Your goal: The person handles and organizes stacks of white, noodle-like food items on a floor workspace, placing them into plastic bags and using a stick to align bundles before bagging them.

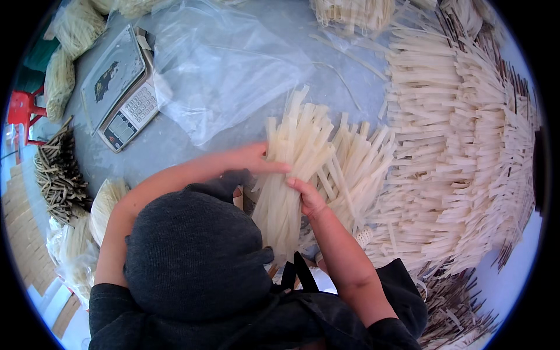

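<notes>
A thick bundle of pale, flat dried strips (pixel 297 144), which look like noodles, is between my two hands. My left hand (pixel 262 161) clasps it from the left, thumb across the front and fingers partly hidden; the arm is slightly blurred. Lower down, my right hand (pixel 309 197) holds its right side, the thumb on the strips and the other fingers out of sight behind. The bundle's upper ends fan out unevenly. Just right of it lies a looser heap of the same strips (pixel 361 162), close to my right wrist.
A digital scale (pixel 131 103) with a keypad stands left on the grey surface, beside a spread clear plastic sheet or bag (pixel 232 65). Long rows of strips (pixel 437 153) cover the right side. Dark sticks (pixel 59 175), filled bags (pixel 81 28) and a red chair (pixel 24 109) line the left.
</notes>
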The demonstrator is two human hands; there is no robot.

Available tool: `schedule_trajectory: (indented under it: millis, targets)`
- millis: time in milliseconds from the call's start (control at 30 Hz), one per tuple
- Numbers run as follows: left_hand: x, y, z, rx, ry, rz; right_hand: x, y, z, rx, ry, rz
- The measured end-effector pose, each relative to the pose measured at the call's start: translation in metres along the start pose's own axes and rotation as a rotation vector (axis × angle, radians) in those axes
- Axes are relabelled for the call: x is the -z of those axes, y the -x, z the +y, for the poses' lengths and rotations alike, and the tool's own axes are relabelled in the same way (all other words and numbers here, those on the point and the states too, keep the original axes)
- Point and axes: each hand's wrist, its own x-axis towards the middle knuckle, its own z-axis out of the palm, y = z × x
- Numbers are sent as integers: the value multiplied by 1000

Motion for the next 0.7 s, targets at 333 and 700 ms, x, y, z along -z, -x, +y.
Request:
schedule_trajectory:
  millis: [333, 700]
  targets:
    - [45, 29, 1, -461, -1166, 1102, 19, -2, -22, 18, 20, 89]
    - [81, 23, 35, -469, -224, 1034, -39, -3, -57, 129, 776, -27]
